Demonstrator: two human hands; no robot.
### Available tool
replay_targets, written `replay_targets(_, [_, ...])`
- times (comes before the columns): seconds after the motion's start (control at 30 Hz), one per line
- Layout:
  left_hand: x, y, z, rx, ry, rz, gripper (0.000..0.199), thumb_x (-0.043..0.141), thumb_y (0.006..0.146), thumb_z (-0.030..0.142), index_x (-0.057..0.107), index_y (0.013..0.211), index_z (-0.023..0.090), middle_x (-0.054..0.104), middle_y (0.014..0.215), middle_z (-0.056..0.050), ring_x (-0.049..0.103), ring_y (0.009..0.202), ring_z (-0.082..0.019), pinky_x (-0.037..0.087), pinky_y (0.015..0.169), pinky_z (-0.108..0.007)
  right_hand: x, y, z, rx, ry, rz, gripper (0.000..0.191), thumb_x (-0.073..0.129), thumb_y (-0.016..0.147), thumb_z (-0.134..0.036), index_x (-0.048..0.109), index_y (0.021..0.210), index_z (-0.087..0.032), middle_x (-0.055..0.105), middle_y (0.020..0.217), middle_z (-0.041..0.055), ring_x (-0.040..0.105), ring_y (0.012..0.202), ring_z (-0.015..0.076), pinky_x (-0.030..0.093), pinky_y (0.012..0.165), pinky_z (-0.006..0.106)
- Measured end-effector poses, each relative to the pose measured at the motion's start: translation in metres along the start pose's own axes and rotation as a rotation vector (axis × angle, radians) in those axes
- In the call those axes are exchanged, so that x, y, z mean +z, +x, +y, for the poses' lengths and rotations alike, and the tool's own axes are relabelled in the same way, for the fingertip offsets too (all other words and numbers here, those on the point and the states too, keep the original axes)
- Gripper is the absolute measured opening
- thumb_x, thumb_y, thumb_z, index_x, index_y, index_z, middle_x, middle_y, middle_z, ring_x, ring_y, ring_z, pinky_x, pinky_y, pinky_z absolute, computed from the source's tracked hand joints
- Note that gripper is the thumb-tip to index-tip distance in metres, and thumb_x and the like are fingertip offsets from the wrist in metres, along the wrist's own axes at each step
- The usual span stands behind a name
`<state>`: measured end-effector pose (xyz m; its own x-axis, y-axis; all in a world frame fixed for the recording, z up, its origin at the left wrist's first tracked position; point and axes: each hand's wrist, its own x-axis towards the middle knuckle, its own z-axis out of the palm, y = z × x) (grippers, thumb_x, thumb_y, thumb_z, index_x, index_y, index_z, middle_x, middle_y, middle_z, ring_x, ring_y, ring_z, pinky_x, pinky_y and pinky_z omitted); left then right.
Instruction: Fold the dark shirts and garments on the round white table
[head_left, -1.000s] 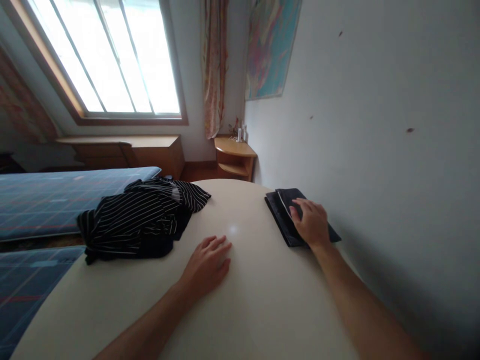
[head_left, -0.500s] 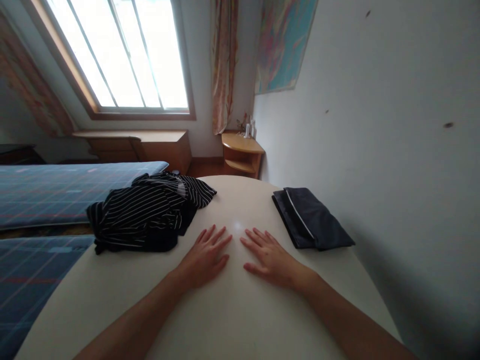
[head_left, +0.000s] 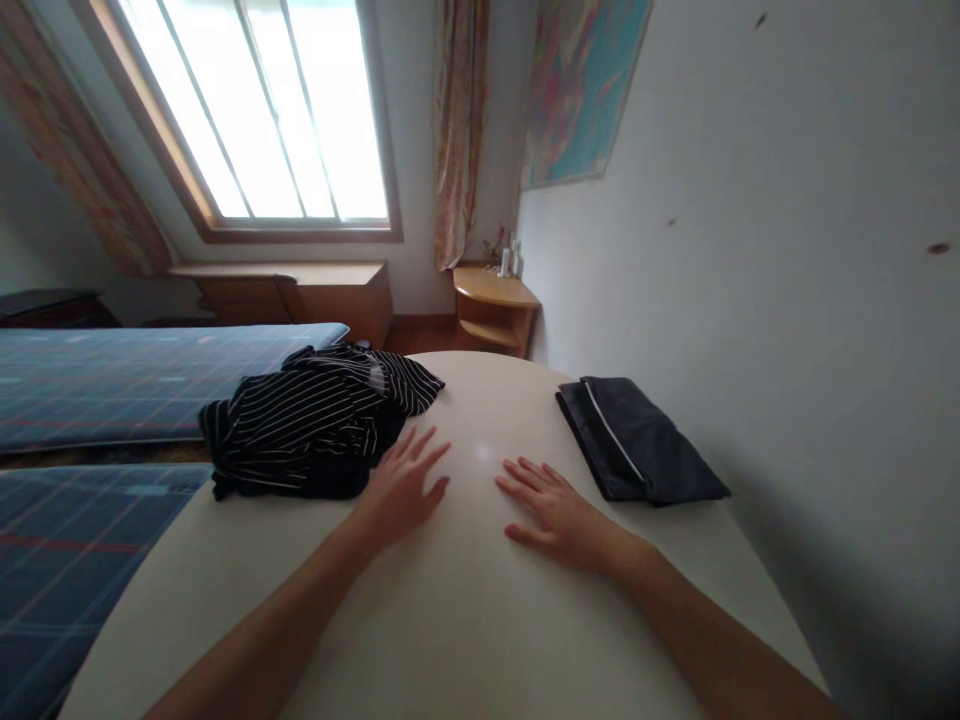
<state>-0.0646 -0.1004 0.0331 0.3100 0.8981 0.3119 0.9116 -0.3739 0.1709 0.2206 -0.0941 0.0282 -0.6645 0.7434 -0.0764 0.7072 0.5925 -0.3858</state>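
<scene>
My left hand point(head_left: 401, 490) is open with its fingers spread, beside the right edge of a crumpled black garment with white stripes point(head_left: 300, 425). It seems slightly raised, and whether it touches the cloth I cannot tell. Palm down on the white table point(head_left: 480, 620), my right hand point(head_left: 551, 510) lies open and holds nothing. To its right is a folded dark cloth item point(head_left: 645, 440) with a pale line along one fold.
A bed with blue plaid covering point(head_left: 150, 380) runs along the table's left side. A white wall point(head_left: 787, 330) rises close on the right. Beyond the table's far edge stand a wooden corner shelf point(head_left: 495, 288) and a low wooden desk point(head_left: 337, 275) under the window.
My left hand has lifted and shifted toward the striped garment. The right hand stays flat on the table. The whole view has turned slightly left.
</scene>
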Motion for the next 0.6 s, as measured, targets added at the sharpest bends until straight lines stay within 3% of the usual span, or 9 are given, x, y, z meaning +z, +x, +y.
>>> replay_targets(0.13, [-0.032, 0.006, -0.042, -0.393, 0.264, 0.372, 0.056, 0.054, 0.093, 0.032, 0.047, 0.147, 0.019, 0.029, 0.161, -0.014, 0.024, 0.148, -0.04, 0.028, 0.117, -0.053, -0.001, -0.001, 0.001, -0.003, 0.0, -0.01, 0.072, 0.046, 0.094, -0.066, 0.038, 0.154, -0.026, 0.024, 0.164, 0.0061, 0.015, 0.153, 0.0277, 0.011, 0.125, 0.049])
replay_targets(0.23, [-0.045, 0.002, -0.072, -0.576, 0.367, 0.401, 0.063, 0.055, 0.093, 0.033, 0.04, 0.15, 0.012, 0.043, 0.15, -0.022, 0.042, 0.136, -0.041, 0.036, 0.109, -0.053, -0.001, -0.001, 0.001, -0.007, 0.0, -0.007, 0.072, 0.047, 0.094, -0.066, 0.039, 0.154, -0.025, 0.024, 0.164, 0.0067, 0.016, 0.153, 0.0277, 0.012, 0.125, 0.049])
replay_targets(0.3, [-0.048, -0.001, -0.085, -0.629, 0.377, 0.347, 0.053, 0.053, 0.093, 0.032, 0.05, 0.141, 0.012, 0.058, 0.132, -0.021, 0.053, 0.122, -0.039, 0.043, 0.099, -0.049, -0.001, -0.001, 0.001, -0.011, 0.001, 0.001, 0.072, 0.047, 0.094, -0.065, 0.04, 0.153, -0.025, 0.025, 0.164, 0.0071, 0.017, 0.153, 0.028, 0.012, 0.124, 0.05])
replay_targets(0.37, [-0.049, -0.003, -0.092, -0.619, 0.372, 0.306, 0.037, 0.049, 0.094, 0.031, 0.062, 0.125, 0.015, 0.065, 0.117, -0.017, 0.057, 0.113, -0.037, 0.045, 0.093, -0.046, -0.002, -0.001, 0.0, -0.012, 0.006, 0.006, 0.071, 0.048, 0.094, -0.064, 0.04, 0.153, -0.025, 0.025, 0.164, 0.0076, 0.017, 0.153, 0.0284, 0.013, 0.124, 0.051])
replay_targets(0.47, [-0.051, 0.0, -0.092, -0.522, 0.342, 0.344, 0.028, 0.046, 0.095, 0.028, 0.068, 0.109, 0.018, 0.067, 0.108, -0.013, 0.059, 0.106, -0.034, 0.045, 0.09, -0.044, -0.003, -0.001, -0.001, -0.012, 0.016, 0.012, 0.071, 0.049, 0.094, -0.063, 0.041, 0.153, -0.024, 0.027, 0.163, 0.009, 0.018, 0.152, 0.0293, 0.013, 0.124, 0.053])
replay_targets(0.6, [-0.054, 0.007, -0.071, -0.264, 0.167, 0.412, 0.023, 0.046, 0.096, 0.027, 0.067, 0.103, 0.018, 0.066, 0.103, -0.009, 0.062, 0.099, -0.028, 0.047, 0.09, -0.038, -0.001, -0.001, 0.001, -0.036, 0.028, 0.05, 0.068, 0.053, 0.093, -0.061, 0.046, 0.15, -0.024, 0.032, 0.161, 0.0108, 0.022, 0.151, 0.0307, 0.017, 0.123, 0.056])
